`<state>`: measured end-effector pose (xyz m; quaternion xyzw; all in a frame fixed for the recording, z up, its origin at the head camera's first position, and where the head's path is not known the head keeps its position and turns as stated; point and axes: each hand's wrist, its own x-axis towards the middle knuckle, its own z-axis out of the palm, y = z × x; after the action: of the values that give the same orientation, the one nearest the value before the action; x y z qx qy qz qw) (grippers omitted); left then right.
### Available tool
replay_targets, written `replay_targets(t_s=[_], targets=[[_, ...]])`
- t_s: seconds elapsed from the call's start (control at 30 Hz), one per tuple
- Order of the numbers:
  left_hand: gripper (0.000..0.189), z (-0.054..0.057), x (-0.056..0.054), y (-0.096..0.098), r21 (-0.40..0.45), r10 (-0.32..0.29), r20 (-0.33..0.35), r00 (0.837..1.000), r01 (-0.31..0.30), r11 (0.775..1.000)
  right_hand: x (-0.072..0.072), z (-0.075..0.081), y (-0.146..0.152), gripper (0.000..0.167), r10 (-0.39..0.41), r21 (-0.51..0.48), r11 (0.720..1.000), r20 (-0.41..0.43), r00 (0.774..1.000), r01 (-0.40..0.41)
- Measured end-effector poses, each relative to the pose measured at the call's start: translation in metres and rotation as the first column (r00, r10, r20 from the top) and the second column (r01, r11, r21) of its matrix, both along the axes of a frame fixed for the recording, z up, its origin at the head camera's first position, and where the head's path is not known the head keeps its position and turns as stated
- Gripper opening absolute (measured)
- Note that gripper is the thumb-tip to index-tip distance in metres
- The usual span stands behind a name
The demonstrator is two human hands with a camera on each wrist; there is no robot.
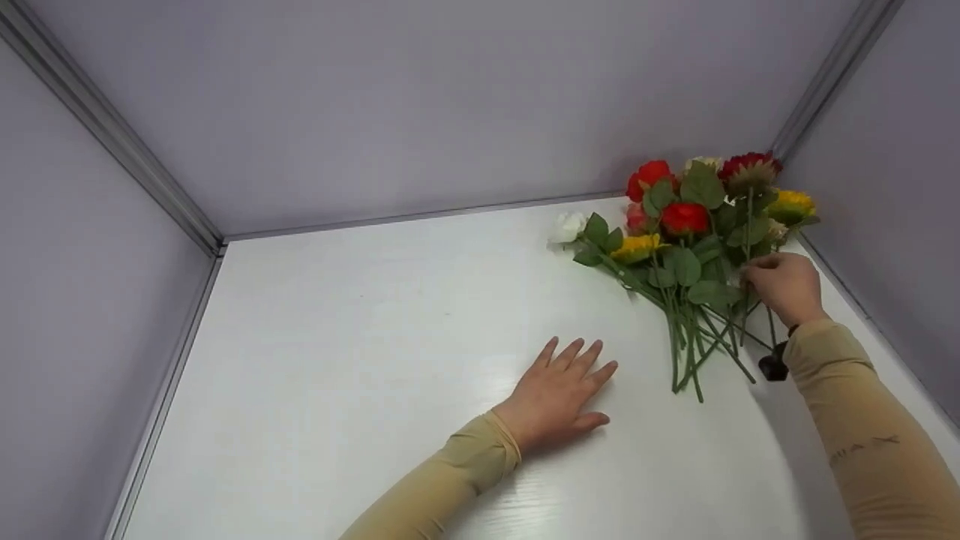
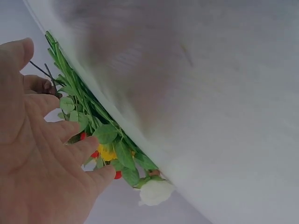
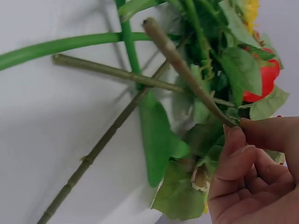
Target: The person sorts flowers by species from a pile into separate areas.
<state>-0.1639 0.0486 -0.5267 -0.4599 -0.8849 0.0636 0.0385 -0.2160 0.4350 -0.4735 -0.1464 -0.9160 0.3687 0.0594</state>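
Observation:
At the far right of the head view, my right hand [image 1: 786, 286] pinches a thin stem [image 3: 194, 86] between thumb and fingertips. That stem runs up to a dark red flower [image 1: 751, 174], whose underside faces me. Around it lies a loose pile of artificial flowers: red roses [image 1: 684, 219], yellow blooms [image 1: 637, 247] and a white rose [image 1: 568, 227], with green leaves and crossing stems [image 1: 691, 352]. My left hand [image 1: 559, 397] is palm down at the white table, fingers spread, holding nothing. Whether its palm touches the surface I cannot tell.
Grey panels [image 1: 450, 105] enclose the white table [image 1: 337, 360] at the back and both sides. The flower heads lie close to the back right corner, and their stems point toward the front. A small black object [image 1: 772, 366] shows beside my right wrist.

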Motion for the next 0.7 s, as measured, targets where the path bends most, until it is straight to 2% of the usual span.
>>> replay_targets(t_s=[0.2, 0.3, 0.37, 0.43, 0.5, 0.53, 0.57, 0.6, 0.7], targets=[[0.070, 0.005, -0.007, -0.005, 0.055, 0.041, 0.085, 0.995, -0.046, 0.997, 0.001, 0.007, -0.013, 0.050, -0.040, -0.080, 0.996, -0.059, 0.997, 0.035], [0.063, 0.009, -0.015, -0.013, 0.116, 0.073, 0.138, 0.988, -0.089, 0.989, 0.000, 0.006, -0.030, 0.054, -0.017, -0.157, 0.988, -0.064, 0.998, 0.007], [0.056, 0.013, -0.023, -0.020, 0.183, 0.093, 0.163, 0.982, -0.123, 0.975, 0.000, 0.005, -0.046, 0.057, 0.023, -0.218, 0.975, -0.057, 0.998, -0.035], [0.048, 0.017, -0.031, -0.028, 0.278, 0.123, 0.206, 0.971, -0.179, 0.944, 0.000, 0.004, -0.064, 0.057, 0.066, -0.287, 0.955, -0.055, 0.996, -0.079], [0.040, 0.022, -0.040, -0.036, 0.391, 0.153, 0.277, 0.948, -0.257, 0.884, 0.001, 0.003, -0.085, 0.056, 0.112, -0.354, 0.927, -0.053, 0.992, -0.123], [0.037, 0.025, -0.044, -0.039, 0.449, 0.164, 0.329, 0.930, -0.307, 0.839, 0.001, 0.002, -0.096, 0.055, 0.135, -0.379, 0.914, -0.058, 0.989, -0.147], [0.034, 0.028, -0.047, -0.042, 0.504, 0.169, 0.389, 0.906, -0.362, 0.784, 0.002, 0.001, -0.108, 0.053, 0.158, -0.398, 0.901, -0.064, 0.985, -0.171], [0.032, 0.031, -0.050, -0.045, 0.550, 0.165, 0.458, 0.874, -0.425, 0.719, 0.003, 0.000, -0.120, 0.051, 0.182, -0.421, 0.886, -0.075, 0.980, -0.196], [0.028, 0.041, -0.059, -0.050, 0.626, 0.096, 0.635, 0.766, -0.584, 0.517, 0.005, -0.004, -0.155, 0.047, 0.237, -0.474, 0.841, -0.110, 0.965, -0.260]])
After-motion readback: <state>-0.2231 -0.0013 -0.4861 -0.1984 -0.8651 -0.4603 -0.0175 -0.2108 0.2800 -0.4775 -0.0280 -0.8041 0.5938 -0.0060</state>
